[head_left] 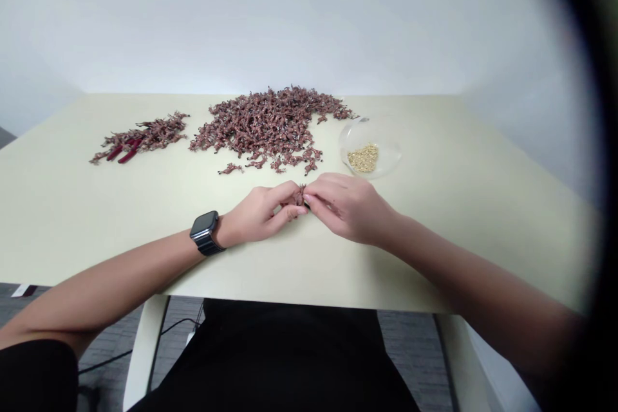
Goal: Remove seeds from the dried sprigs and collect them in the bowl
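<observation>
Near the middle of the table, my left hand (267, 211) is closed around a small brown animal figurine (300, 196), mostly hidden by the fingers. My right hand (351, 206) meets it from the right, thumb and fingers pinched together at the figurine's end. Whatever lies between those right fingertips is too small and covered to make out. Just beyond my hands spreads a large pile of similar brown figurines (270, 122), with several loose ones along its front edge. A clear round bowl (390, 158) holding tiny gold-coloured metal pieces (363, 158) sits beyond my right hand.
To the left is a smaller heap of brown figurines (167, 132), with a red-handled tool (129, 151), like pliers, lying in it. The pale table (96, 206) meets a white wall (270, 19) at the back. My left wrist wears a dark watch (205, 232).
</observation>
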Demonstrator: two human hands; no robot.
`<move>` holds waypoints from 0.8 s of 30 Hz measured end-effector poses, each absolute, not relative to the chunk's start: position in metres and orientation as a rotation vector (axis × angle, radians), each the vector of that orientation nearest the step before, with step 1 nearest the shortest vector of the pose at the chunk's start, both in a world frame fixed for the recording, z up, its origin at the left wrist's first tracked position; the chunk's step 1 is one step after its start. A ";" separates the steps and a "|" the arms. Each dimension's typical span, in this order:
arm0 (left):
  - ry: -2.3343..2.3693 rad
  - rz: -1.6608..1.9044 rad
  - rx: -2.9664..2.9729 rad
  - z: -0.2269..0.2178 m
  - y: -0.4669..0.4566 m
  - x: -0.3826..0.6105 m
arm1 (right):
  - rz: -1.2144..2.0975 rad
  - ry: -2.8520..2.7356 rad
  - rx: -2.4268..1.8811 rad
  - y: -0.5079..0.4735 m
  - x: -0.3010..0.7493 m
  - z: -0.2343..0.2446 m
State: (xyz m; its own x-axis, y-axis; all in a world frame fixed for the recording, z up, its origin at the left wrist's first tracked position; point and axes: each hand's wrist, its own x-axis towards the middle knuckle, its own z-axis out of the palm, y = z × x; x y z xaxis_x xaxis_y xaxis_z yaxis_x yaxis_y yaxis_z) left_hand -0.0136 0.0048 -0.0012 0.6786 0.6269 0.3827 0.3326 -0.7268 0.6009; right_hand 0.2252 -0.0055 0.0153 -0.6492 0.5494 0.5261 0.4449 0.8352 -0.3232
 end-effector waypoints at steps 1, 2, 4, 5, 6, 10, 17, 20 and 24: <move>0.739 0.801 2.402 -0.001 0.005 -0.013 | 0.186 -2.418 -0.716 -0.005 0.226 0.015; 0.737 0.801 2.409 -0.002 0.005 -0.013 | 0.164 -2.447 -0.710 -0.005 0.226 0.015; 0.737 0.805 2.434 -0.003 0.005 -0.013 | 0.176 -2.452 -0.720 -0.006 0.225 0.015; 0.741 0.809 2.453 -0.004 0.005 -0.013 | 0.221 -2.416 -0.744 -0.008 0.224 0.017; 0.747 0.817 2.479 -0.005 0.005 -0.013 | 0.292 -2.362 -0.783 -0.010 0.222 0.018; 0.753 0.856 2.649 -0.009 0.006 -0.014 | 0.720 -2.066 -1.022 -0.021 0.212 0.025; 0.553 0.940 3.059 -0.003 0.013 -0.014 | 1.899 -1.319 -1.008 -0.018 0.212 0.026; 0.538 0.958 3.022 -0.001 0.012 -0.015 | 2.059 -1.258 -0.923 -0.011 0.216 0.024; 0.621 0.944 2.744 -0.003 0.007 -0.014 | 1.888 -1.481 -0.879 -0.005 0.219 0.022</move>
State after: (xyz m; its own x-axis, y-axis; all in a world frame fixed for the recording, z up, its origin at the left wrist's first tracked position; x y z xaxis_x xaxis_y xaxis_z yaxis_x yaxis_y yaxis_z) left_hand -0.0143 0.0067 -0.0029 0.7124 0.4391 0.5473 0.3287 -0.8980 0.2926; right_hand 0.2195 -0.0052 0.0225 -0.6161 0.7741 -0.1457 -0.0431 -0.2178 -0.9750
